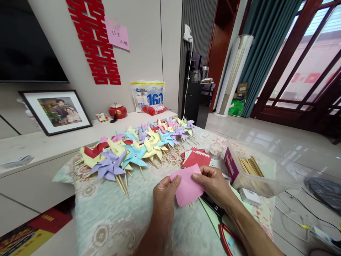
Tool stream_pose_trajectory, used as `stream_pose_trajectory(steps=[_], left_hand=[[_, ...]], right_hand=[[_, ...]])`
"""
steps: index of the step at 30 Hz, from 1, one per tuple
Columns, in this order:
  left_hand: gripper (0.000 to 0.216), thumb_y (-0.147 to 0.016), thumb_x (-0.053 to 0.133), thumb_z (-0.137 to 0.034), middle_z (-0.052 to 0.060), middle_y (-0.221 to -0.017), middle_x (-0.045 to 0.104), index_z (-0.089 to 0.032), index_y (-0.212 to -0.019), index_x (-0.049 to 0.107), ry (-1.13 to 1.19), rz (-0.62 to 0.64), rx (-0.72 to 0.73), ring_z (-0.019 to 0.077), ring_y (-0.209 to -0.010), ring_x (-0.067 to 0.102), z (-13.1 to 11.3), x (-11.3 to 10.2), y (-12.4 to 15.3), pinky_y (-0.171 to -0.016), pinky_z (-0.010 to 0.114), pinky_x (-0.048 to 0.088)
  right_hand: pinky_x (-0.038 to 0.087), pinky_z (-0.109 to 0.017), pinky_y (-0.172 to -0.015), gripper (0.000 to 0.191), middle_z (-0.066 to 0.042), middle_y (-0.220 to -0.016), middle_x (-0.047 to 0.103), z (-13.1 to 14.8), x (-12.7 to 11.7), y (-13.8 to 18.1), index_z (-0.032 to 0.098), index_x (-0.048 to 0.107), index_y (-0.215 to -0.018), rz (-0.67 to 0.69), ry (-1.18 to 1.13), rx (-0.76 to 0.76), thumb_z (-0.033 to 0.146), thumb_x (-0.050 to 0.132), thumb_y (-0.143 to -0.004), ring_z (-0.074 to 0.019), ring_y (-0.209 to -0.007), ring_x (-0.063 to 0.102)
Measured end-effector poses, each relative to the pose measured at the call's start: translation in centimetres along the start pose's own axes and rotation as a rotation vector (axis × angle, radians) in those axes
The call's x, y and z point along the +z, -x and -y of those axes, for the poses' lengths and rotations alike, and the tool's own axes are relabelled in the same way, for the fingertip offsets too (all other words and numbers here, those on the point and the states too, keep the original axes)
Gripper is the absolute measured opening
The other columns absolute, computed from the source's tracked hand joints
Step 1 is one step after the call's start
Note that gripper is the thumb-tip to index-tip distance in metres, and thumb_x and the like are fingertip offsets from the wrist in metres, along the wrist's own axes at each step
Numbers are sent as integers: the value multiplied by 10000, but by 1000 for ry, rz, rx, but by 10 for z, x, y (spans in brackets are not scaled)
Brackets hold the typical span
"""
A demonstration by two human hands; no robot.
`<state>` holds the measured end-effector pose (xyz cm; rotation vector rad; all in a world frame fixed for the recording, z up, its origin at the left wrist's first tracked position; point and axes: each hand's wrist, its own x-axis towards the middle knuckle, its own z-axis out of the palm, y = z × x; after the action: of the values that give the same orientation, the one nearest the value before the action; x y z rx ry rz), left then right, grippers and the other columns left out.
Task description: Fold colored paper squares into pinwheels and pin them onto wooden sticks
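A square of pink paper [188,188] is held up over the table between both hands. My left hand [166,195] pinches its left edge, thumb on top. At the upper right corner my right hand [214,181] grips the same sheet between thumb and fingers. Just beyond it lies a stack of coloured paper squares [195,159], red on top. Pliers with red handles [225,236] rest partly under my right forearm, on pale green paper [211,215]. Several finished paper pinwheels on sticks [113,161] lie in rows to the left.
A clear plastic box [266,160] of wooden sticks [250,166] stands at the right, with a small white box [250,196] before it. A round clear container [215,151] sits behind the paper stack. The flowered tablecloth [128,220] meets a white cabinet bearing a framed photo [86,122].
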<state>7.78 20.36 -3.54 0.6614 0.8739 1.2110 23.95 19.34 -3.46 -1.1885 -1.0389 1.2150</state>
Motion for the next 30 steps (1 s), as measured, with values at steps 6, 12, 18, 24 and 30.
stream_pose_trajectory(steps=[6,12,18,24,30], left_hand=[[349,-623,875,-376,67,-697,758,-117,-831,768,-10,34,15,185,-616,668,2,-1,0,-617,276,513],[371,-665,840,-442,49,-659,727,-105,-803,772,-53,10,81,153,-590,613,4,-4,-3,-575,242,468],[354,-677,832,-443,35,-628,704,-107,-763,764,-14,48,65,146,-573,596,5,-4,-4,-555,239,455],[448,-666,833,-496,91,-726,755,-94,-851,765,-4,51,18,207,-662,680,1,-1,0,-611,272,504],[715,-769,581,-741,204,-854,772,-56,-876,759,36,-14,-123,291,-801,728,-5,-1,-3,-670,342,552]], right_hand=[[308,-257,-521,402,31,-563,539,-1,0,0,178,571,-593,-61,-17,3,460,847,-672,-102,-518,408],[299,-253,-514,423,31,-550,536,4,2,1,174,561,-582,-75,-35,34,467,861,-638,-99,-510,401],[340,-258,-529,384,4,-607,594,6,4,2,162,618,-649,-24,-58,57,464,854,-654,-115,-540,469],[300,-243,-493,384,20,-552,556,8,5,3,159,613,-610,-96,-53,87,448,864,-632,-99,-490,440],[287,-236,-490,406,31,-524,530,9,7,3,156,582,-576,-127,-75,105,437,874,-605,-87,-475,422]])
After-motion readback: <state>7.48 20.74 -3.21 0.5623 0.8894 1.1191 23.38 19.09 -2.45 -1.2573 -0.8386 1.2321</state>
